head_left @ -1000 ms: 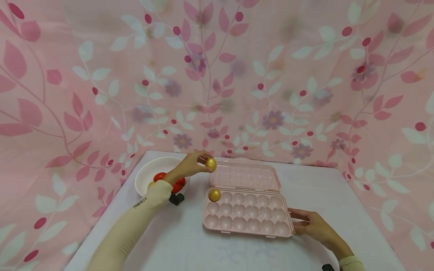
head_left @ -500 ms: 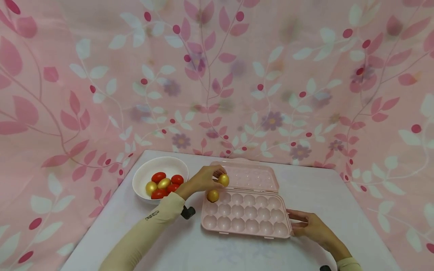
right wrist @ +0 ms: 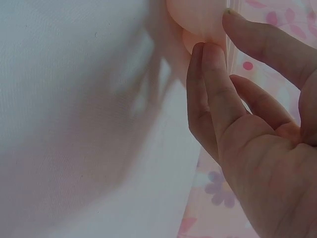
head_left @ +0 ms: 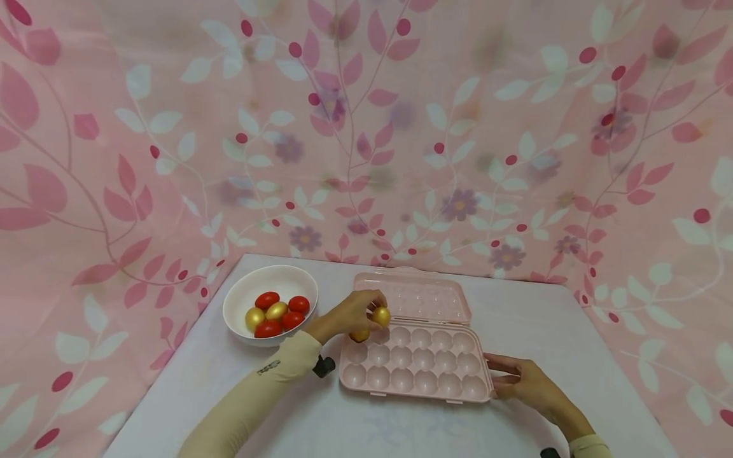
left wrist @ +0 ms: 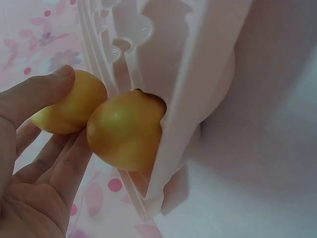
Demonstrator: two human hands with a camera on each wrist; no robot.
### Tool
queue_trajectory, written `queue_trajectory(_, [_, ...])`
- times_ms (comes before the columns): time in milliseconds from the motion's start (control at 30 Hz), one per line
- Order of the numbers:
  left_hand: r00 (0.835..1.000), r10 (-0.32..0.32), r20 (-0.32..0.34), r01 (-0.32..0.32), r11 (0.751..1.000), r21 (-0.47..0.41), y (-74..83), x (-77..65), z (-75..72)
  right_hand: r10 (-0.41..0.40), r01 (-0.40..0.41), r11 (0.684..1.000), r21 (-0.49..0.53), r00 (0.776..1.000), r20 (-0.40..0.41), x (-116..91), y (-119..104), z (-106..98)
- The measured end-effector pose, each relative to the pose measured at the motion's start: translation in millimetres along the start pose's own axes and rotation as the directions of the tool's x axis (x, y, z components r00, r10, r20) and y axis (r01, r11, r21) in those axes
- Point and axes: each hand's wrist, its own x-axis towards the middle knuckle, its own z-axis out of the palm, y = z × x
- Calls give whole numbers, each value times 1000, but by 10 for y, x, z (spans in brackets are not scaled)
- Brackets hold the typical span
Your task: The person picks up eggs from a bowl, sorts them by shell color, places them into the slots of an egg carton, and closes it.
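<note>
A pink plastic egg tray [head_left: 415, 395] lies open on the table, with its rounded cups in three rows. My left hand [head_left: 355, 313] pinches a golden egg [head_left: 382, 316] between thumb and fingers over the back row, near the second cup from the left. A second golden egg [left wrist: 126, 131] sits in the back-left corner cup, right beside the held one in the left wrist view. At the tray's right end, my right hand [head_left: 529, 385] rests its fingertips and thumb on the edge, fingers fairly straight. The right wrist view has the fingers [right wrist: 225, 94] against the tray's side.
To the left stands a white bowl [head_left: 277, 277] with several red eggs [head_left: 267, 300] and two golden ones. The tray's lid [head_left: 409, 299] leans back behind it. A white cloth [head_left: 321, 420] covers the table, and floral pink curtains [head_left: 366, 127] hang around it.
My left hand has moved right and toward the front with the golden egg, lowering it to the back row. The bowl's eggs have come into fuller view. The right hand stays at the tray.
</note>
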Motion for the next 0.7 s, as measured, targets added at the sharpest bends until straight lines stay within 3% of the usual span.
queue_trajectory(267, [999,19,42,-25,987,158,10,23,83,14,-14,1000,-12,1000,-8,15,-17,3])
queue_trajectory(533, [994,67,87,-93,931,353,-15,-4,163,36,-37,999,-30,999,-23,22,-20,1])
queue_trajectory(700, [990,103,101,-135,906,400,-17,-17,184,26,-26,999,-26,999,-23,16,-24,-5])
